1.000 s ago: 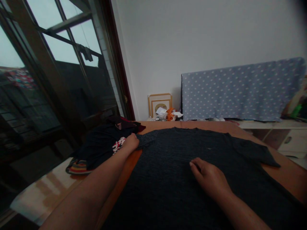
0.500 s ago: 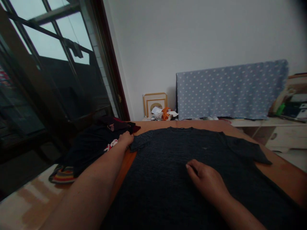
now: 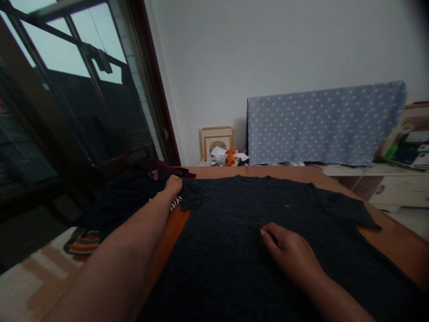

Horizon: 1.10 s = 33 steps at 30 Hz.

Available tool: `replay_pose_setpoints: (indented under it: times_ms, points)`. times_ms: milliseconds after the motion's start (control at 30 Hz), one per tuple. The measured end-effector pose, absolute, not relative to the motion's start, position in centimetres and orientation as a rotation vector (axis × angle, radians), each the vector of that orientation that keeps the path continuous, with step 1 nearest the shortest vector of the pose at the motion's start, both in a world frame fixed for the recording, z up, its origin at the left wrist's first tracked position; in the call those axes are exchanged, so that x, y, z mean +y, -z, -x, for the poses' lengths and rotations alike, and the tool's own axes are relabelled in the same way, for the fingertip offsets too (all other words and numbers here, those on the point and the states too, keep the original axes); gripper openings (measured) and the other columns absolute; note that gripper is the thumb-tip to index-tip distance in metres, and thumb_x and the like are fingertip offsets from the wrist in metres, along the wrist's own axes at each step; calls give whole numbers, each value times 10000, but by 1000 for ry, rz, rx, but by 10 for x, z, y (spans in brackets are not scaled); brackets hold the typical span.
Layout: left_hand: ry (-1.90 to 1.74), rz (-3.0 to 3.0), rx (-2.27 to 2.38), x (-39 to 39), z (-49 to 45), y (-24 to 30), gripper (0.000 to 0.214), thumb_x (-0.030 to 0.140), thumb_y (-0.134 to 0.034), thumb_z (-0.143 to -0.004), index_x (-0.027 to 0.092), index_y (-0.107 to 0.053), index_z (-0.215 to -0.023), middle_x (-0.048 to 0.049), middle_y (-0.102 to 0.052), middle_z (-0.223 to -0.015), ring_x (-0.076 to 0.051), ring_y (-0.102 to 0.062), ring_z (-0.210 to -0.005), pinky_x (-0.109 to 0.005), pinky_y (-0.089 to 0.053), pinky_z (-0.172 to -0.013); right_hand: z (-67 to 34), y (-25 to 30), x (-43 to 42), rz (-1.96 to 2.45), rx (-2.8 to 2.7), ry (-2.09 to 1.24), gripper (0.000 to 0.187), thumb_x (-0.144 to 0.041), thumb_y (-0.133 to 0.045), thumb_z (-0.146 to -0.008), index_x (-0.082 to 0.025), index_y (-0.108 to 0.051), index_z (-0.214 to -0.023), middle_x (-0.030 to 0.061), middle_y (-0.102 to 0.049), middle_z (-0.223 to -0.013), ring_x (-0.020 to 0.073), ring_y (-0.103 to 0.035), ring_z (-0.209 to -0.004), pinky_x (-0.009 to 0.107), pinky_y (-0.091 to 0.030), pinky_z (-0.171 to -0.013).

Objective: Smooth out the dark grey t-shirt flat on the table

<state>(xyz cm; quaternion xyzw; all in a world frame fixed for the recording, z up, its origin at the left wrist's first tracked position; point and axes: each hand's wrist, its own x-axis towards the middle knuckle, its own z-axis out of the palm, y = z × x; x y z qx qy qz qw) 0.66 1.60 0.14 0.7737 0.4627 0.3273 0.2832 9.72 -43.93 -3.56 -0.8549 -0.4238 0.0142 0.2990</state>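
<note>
A dark grey-blue T-shirt (image 3: 234,232) lies spread out, its neckline at the far side and a small mark on the chest. At the end of the shirt's left sleeve, my left hand (image 3: 174,184) is closed on the cloth and draws the sleeve out. My right hand (image 3: 288,248) is over the middle of the shirt with its fingers curled in and the thumb alongside. Nothing shows in that hand, and whether it touches the cloth is hard to tell.
Beneath the shirt is an orange-brown table (image 3: 228,171). A heap of dark clothes (image 3: 124,197) lies along its left side. Behind stand picture frames (image 3: 216,134), a polka-dot cloth (image 3: 321,125) and a white cabinet (image 3: 395,190).
My left hand has moved slightly up and to the left, pulling the sleeve straighter. A striped piece of cloth now shows beneath the left wrist. My right hand has hardly moved.
</note>
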Motion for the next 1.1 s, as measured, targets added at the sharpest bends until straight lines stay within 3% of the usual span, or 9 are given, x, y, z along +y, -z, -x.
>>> replay_pose_setpoints:
  times_ms: [133,367,467,600,700,967,1100]
  points:
    - [-905,-2205,1242,17,-2,-9,178,230,-521,-942,148,-647,-1038,-106,-722,-998,-236,-660,-944,-321,-495,-818,-99,36,-439,2275,-1126,-60,313,-456,-414,-992,-291,-677,-1027,17,-728,-914,199,-680,-788,324,-445,-714]
    - [-882,-2431,1065,-18,-20,-36,163,283,-517,-952,202,-589,-1075,-98,-713,-1047,-237,-650,-1037,-332,-460,-930,-100,36,-439,2267,-1134,-48,298,-442,-429,-988,-283,-680,-1010,12,-731,-909,192,-683,-781,320,-439,-714]
    - [-842,-2448,865,-45,-40,-42,145,315,-553,-943,200,-581,-1026,-107,-714,-1034,-233,-674,-987,-319,-500,-857,-99,35,-439,2276,-1141,-44,296,-437,-425,-990,-284,-678,-997,9,-729,-891,195,-683,-779,321,-431,-705]
    - [-664,-2325,706,-68,-56,-37,198,389,-585,-930,193,-575,-958,-42,-701,-795,-153,-678,-668,-248,-521,-645,-96,33,-440,2272,-1144,-29,294,-432,-418,-994,-287,-673,-1006,6,-731,-920,200,-690,-822,322,-428,-718]
    - [-598,-2231,705,-67,-53,-27,180,366,-562,-933,187,-558,-915,-17,-677,-728,-114,-642,-559,-214,-501,-573,-96,30,-440,2277,-1123,-23,279,-421,-428,-989,-292,-675,-1006,1,-732,-923,196,-690,-823,314,-424,-711]
    - [-534,-2323,842,-44,-18,6,115,212,-565,-828,183,-561,-717,-14,-631,-647,-134,-591,-587,-218,-424,-535,-93,27,-440,2276,-1123,5,264,-405,-441,-985,-293,-679,-1001,-4,-730,-884,188,-687,-801,297,-411,-694]
    - [-515,-2383,866,-45,2,16,29,157,-588,-735,184,-597,-733,-13,-631,-684,-147,-577,-666,-218,-391,-546,-93,25,-440,2287,-1109,-10,265,-416,-440,-984,-294,-675,-987,-6,-729,-880,191,-686,-805,297,-402,-685]
